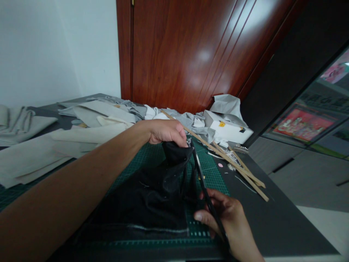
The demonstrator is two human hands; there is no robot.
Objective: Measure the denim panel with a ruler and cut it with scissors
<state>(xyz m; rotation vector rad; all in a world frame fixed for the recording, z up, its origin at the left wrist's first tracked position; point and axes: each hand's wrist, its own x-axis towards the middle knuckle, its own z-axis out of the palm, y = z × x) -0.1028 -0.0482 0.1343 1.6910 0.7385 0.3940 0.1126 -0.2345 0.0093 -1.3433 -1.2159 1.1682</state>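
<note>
My left hand [167,131] pinches the top corner of a black cloth piece [152,203] and holds it up off the green cutting mat [152,156]. The cloth hangs in folds, with a pale stitched line along its lower edge. From the raised corner, a long narrow black strip [201,171] runs down towards me; I cannot tell whether it is joined to the cloth. My right hand [226,218] is curled around this strip at the lower right, thumb to the left. White threads show beside my left fingertips.
Pale fabric pieces [89,136] spread over the left and back of the table. Wooden strips [231,158] lie at the right, near a white box [227,127]. Behind stands a reddish-brown wooden panel [174,54]; a dark cabinet [294,156] is at the right.
</note>
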